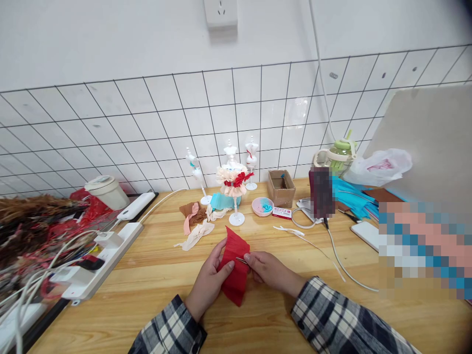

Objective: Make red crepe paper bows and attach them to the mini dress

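A pleated red piece of crepe fabric (236, 273) is held up over the wooden table (155, 290). My left hand (208, 282) grips its left edge, fingers closed on it. My right hand (267, 271) pinches a thin metal needle (241, 259) whose tip rests against the red fabric. Both sleeves are dark plaid. Just beyond stand small white mannequin stands; the nearest one (234, 189) wears a cream ruffle with red trim. Beige and brown fabric scraps (197, 221) lie beside it.
A white power strip (103, 263) with cables lies at the left, next to red and brown material. A small pink bowl (262, 206), a cardboard box (280, 188), a green jug (341, 155), turquoise fabric and a white cable (339, 260) crowd the right. A tiled wall stands behind.
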